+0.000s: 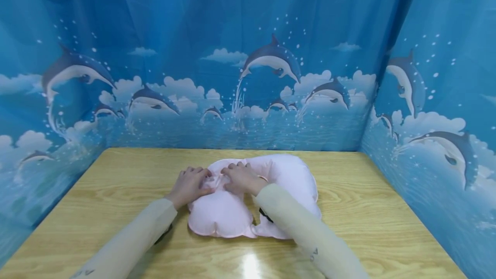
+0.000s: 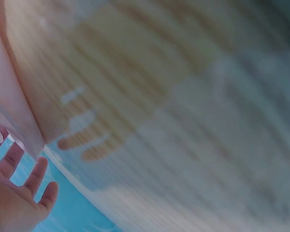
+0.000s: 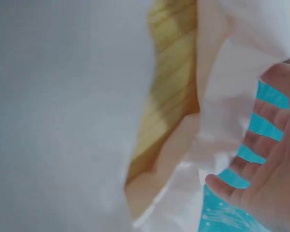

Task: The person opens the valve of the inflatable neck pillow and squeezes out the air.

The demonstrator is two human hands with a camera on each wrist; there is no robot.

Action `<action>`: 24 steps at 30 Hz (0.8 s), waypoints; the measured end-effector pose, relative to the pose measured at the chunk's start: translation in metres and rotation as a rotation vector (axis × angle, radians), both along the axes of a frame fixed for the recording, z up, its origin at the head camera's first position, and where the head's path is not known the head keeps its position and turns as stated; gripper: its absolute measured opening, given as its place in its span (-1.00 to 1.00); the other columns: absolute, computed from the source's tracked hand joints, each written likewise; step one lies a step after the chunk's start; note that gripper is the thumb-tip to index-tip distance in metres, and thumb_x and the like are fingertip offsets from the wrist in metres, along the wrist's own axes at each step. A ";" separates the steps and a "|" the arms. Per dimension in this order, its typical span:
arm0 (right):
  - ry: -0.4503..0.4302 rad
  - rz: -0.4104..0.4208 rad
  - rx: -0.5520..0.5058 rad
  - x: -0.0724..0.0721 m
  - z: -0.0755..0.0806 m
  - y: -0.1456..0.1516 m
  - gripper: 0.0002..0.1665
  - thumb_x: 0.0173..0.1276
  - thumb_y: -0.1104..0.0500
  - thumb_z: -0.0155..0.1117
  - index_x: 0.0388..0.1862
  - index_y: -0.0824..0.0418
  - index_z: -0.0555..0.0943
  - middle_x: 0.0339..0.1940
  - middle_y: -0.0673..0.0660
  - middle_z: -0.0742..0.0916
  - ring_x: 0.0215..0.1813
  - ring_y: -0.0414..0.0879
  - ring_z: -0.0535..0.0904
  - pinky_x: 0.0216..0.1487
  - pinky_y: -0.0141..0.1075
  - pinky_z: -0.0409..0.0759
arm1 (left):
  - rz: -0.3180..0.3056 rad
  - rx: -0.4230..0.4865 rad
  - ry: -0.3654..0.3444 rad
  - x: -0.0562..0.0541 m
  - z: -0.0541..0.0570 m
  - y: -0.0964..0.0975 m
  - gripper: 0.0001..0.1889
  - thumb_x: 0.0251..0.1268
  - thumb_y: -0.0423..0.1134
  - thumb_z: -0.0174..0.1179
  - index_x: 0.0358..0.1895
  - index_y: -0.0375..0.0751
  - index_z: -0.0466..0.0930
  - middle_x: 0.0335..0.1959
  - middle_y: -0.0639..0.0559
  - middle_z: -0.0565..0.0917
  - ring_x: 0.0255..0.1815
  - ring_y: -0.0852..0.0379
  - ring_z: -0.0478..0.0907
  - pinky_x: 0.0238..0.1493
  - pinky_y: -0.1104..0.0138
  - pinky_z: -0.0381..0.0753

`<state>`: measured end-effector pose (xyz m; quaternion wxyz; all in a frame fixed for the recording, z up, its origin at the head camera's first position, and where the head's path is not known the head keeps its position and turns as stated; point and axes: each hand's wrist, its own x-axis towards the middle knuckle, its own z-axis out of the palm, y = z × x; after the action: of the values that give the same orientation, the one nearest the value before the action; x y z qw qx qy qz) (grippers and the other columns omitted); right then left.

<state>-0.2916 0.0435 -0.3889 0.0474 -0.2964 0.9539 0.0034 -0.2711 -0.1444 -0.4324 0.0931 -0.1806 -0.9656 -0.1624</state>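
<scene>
A puffy, pale pink U-shaped neck pillow [image 1: 296, 175] lies on the table, its two ends meeting at the near side around a narrow gap. At its upper left edge my left hand [image 1: 190, 186] grips the pillow between thumb and fingers. My right hand [image 1: 242, 178] holds the same arm of the pillow from the inner side, fingers bent over it. Between the hands the fabric is creased and bunched. In the right wrist view, pillow fabric [image 3: 227, 96] meets the spread fingers [image 3: 266, 145]. The left wrist view shows a pillow edge [image 2: 9, 96] beside the fingers [image 2: 36, 176].
The wood-grain table [image 1: 128, 180] carries the pillow near its middle. A blue curtain [image 1: 186, 46] printed with dolphins stands behind the table and along both sides. Pale sleeves [image 1: 306, 227] cover both forearms.
</scene>
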 end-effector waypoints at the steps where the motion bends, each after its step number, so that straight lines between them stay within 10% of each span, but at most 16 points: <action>1: 0.005 0.000 0.003 0.001 0.003 0.001 -0.47 0.26 -0.08 0.13 0.22 -0.04 0.41 0.19 0.05 0.52 0.21 0.05 0.39 0.23 0.06 0.25 | -0.001 0.002 0.000 0.000 0.000 0.000 -0.56 -0.01 0.11 0.29 -0.09 -0.03 0.54 -0.12 0.00 0.60 -0.10 -0.09 0.43 -0.12 -0.01 0.33; 12: -0.011 -0.047 0.050 0.013 0.037 0.018 -0.37 0.30 -0.13 0.10 0.32 -0.05 0.29 0.30 0.08 0.43 0.31 0.12 0.30 0.25 0.08 0.24 | -0.011 -0.003 0.021 -0.002 -0.004 -0.001 -0.55 0.00 0.14 0.27 -0.06 0.02 0.54 -0.11 0.01 0.59 -0.13 -0.07 0.42 -0.13 -0.02 0.32; 24: 0.032 -0.125 -0.127 0.026 0.047 0.076 -0.35 0.27 -0.16 0.12 0.29 0.05 0.34 0.29 0.16 0.42 0.27 0.21 0.30 0.21 0.15 0.22 | -0.001 -0.007 -0.015 -0.001 -0.003 -0.002 -0.53 0.01 0.15 0.27 -0.01 0.03 0.53 -0.05 -0.02 0.57 -0.08 -0.10 0.40 -0.10 -0.03 0.32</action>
<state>-0.2654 0.1191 -0.3415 0.0132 -0.2388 0.9694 -0.0553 -0.2721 -0.1461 -0.4356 0.0852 -0.1802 -0.9667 -0.1605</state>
